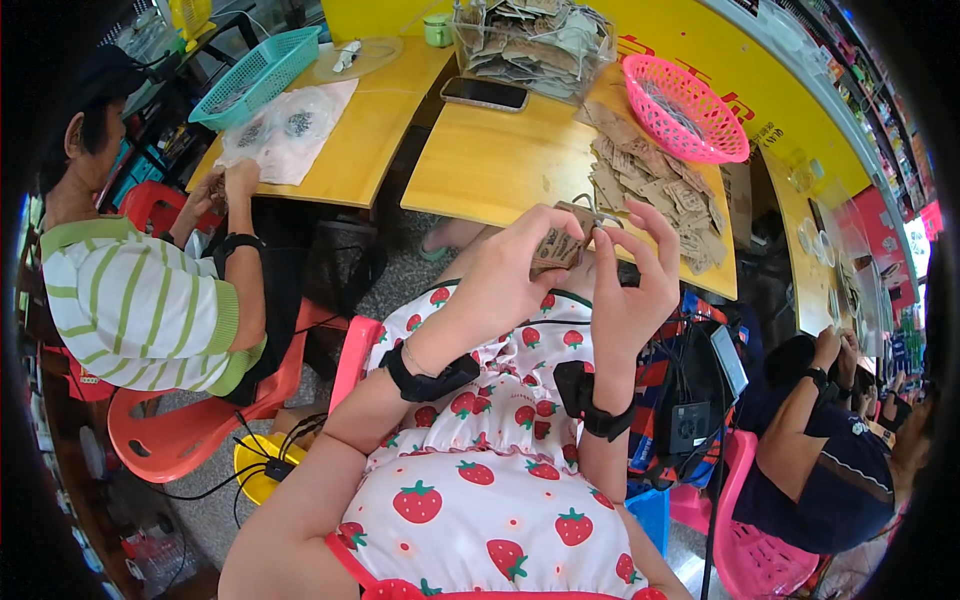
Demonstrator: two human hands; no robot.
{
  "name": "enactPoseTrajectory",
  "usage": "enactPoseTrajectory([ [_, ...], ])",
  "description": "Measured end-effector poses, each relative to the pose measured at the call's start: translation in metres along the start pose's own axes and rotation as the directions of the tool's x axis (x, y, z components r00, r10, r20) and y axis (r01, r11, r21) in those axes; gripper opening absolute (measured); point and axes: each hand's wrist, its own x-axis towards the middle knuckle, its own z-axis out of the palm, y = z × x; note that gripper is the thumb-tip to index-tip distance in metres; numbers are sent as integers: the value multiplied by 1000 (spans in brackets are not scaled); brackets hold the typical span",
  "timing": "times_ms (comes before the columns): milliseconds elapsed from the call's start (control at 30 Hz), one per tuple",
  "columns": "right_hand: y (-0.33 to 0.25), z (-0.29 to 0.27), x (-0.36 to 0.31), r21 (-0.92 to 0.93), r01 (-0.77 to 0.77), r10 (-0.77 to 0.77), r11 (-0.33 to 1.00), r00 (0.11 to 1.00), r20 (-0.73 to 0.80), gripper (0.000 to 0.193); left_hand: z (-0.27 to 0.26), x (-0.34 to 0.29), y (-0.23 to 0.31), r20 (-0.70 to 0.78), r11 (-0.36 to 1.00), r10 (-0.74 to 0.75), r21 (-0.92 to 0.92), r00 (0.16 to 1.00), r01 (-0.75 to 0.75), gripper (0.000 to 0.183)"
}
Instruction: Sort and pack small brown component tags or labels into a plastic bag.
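My left hand (pixel 515 260) holds a small brown printed cardboard card (pixel 558 249) between thumb and fingers, over my lap at the table's front edge. A thin dark loop (pixel 583 199) shows at the card's upper edge. My right hand (pixel 632 285) is close beside it, thumb and forefinger brought together at the card's right side, the other fingers raised. What that pinch holds is too small to make out. Just beyond my right hand, a spread pile of similar brown cards (pixel 665 195) lies on the yellow table (pixel 500 155).
Behind the pile stands a pink basket (pixel 685 110) holding thin grey pieces. A clear bin (pixel 535 50) full of cards and a phone (pixel 484 94) are at the back. Co-workers sit left and right; the left one works beside a teal basket (pixel 255 78) and white sheet (pixel 300 130).
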Motion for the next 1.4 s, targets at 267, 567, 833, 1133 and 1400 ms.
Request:
enactPoseTrajectory([
  [267, 9, -11, 9, 5, 83, -83, 997, 995, 61, 8, -12, 1, 4, 45, 998, 35, -48, 998, -33, 44],
  [567, 18, -38, 20, 60, 1, -14, 998, 977, 212, 4, -20, 1, 3, 381, 945, -56, -277, 923, 172, 47],
  [833, 10, -38, 19, 352, -113, 19, 929, 965, 261, 16, -24, 1, -4, 457, 881, -5, -419, 890, 220, 51],
  [1133, 20, -47, 18, 424, -240, -7, 873, 863, 505, 13, -27, 1, -2, 486, 920, -7, -340, 874, 196, 53],
  [1400, 10, -31, 13, 283, -133, 6, 950, 913, 408, 11, -40, 2, 2, 443, 824, -17, -501, 896, 263, 62],
])
